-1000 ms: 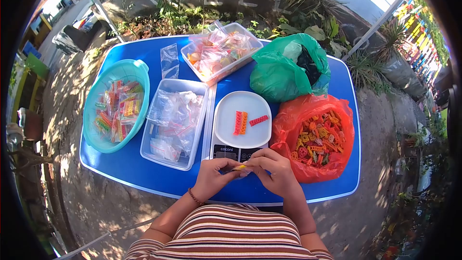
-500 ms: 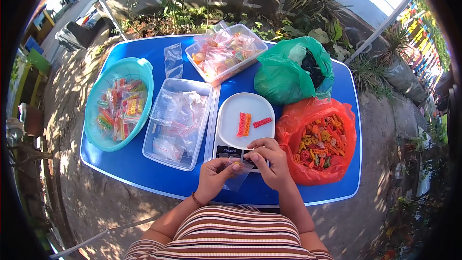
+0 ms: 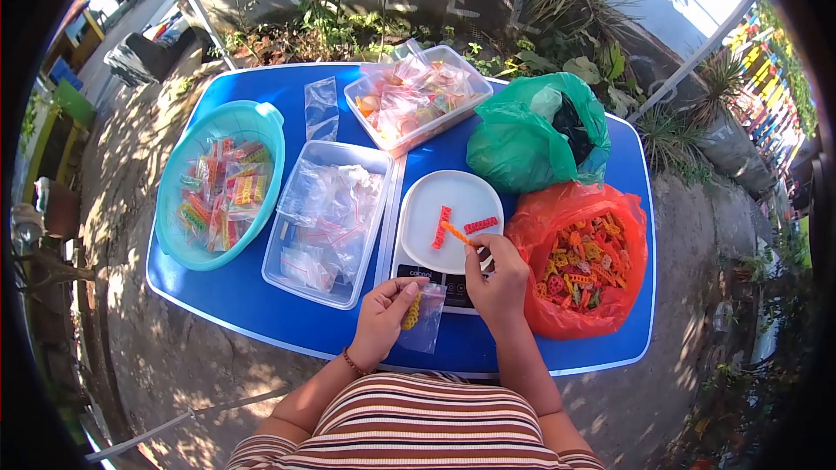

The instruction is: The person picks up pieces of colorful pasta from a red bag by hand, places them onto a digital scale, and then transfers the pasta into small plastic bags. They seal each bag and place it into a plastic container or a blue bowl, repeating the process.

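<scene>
My left hand pinches the top of a small clear zip bag, which has a yellow lattice-like snack piece inside. Between the thumb and fingers of my right hand is an orange snack strip, held over the white plate of a kitchen scale. Two red ladder-shaped snack pieces lie on that plate: a longer red piece standing lengthwise and a shorter red piece to the right. The scale's display is partly covered by my hands.
To the right, a red plastic bag holds many coloured snack pieces; behind it sits a green plastic bag. Left of the scale are a clear tub of empty bags and a turquoise basket of filled packets. Another tub stands at the back.
My right hand has left the zip bag, moved up to the scale plate and taken hold of the orange strip. The yellow piece now shows lower in the bag.
</scene>
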`<state>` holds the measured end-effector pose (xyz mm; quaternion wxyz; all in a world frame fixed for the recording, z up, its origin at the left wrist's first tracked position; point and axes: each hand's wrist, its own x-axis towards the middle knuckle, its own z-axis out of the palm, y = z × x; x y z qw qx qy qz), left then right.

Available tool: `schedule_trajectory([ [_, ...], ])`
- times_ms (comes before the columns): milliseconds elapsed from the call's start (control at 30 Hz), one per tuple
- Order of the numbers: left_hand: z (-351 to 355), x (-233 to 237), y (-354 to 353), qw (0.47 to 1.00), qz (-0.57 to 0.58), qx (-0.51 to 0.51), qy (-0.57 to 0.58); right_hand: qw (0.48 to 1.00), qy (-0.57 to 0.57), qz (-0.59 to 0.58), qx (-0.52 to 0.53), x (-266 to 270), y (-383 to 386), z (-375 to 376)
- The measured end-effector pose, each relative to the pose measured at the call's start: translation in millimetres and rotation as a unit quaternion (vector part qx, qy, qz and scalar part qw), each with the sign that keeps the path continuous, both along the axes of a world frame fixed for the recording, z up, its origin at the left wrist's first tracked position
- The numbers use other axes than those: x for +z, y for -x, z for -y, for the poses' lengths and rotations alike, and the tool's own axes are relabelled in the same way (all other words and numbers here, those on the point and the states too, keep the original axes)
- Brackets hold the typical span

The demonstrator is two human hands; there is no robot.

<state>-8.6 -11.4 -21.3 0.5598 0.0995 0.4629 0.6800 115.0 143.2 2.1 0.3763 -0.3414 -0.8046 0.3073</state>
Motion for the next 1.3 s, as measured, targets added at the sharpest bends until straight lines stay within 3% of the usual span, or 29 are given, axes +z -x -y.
schedule_trajectory([
  [67, 1, -14, -2, 0.997, -0.082, -0.007, 0.000, 0.994, 0.054, -0.077, 0.056, 12, -13, -1],
  [133, 1, 2, -2, 0.992, -0.123, -0.008, -0.025, 0.971, 0.148, -0.137, 0.127, 19, -29, -1],
  [233, 1, 5, -2, 0.988, -0.143, -0.009, -0.059, 0.972, 0.122, -0.141, 0.142, 26, -39, 4],
  [333, 0, 3, -3, 0.986, -0.152, -0.017, -0.071, 0.956, 0.204, -0.184, 0.099, 25, -41, 15],
  [733, -9, 3, -11, 0.991, -0.118, -0.038, -0.040, 0.981, -0.010, -0.021, 0.194, 28, -32, 17],
  [833, -8, -3, -10, 0.992, -0.125, -0.021, -0.011, 0.970, 0.057, -0.034, 0.234, 21, -29, 11],
  [867, -8, -4, -11, 0.992, -0.127, -0.014, -0.001, 0.969, 0.078, -0.068, 0.222, 10, -25, 4],
  [967, -13, -1, -12, 0.998, 0.033, 0.044, 0.007, 0.993, -0.072, 0.050, 0.085, 8, 3, -6],
  [1067, -8, 9, -8, 0.997, 0.073, 0.023, -0.001, 0.986, -0.104, 0.126, 0.019, -1, 27, -7],
  [1133, -6, 4, -8, 1.000, 0.016, 0.017, 0.000, 0.971, -0.139, 0.192, -0.021, 1, 35, -4],
  [1300, -3, 3, -4, 0.996, -0.083, 0.015, 0.007, 0.985, -0.141, 0.094, 0.030, -7, 24, -4],
])
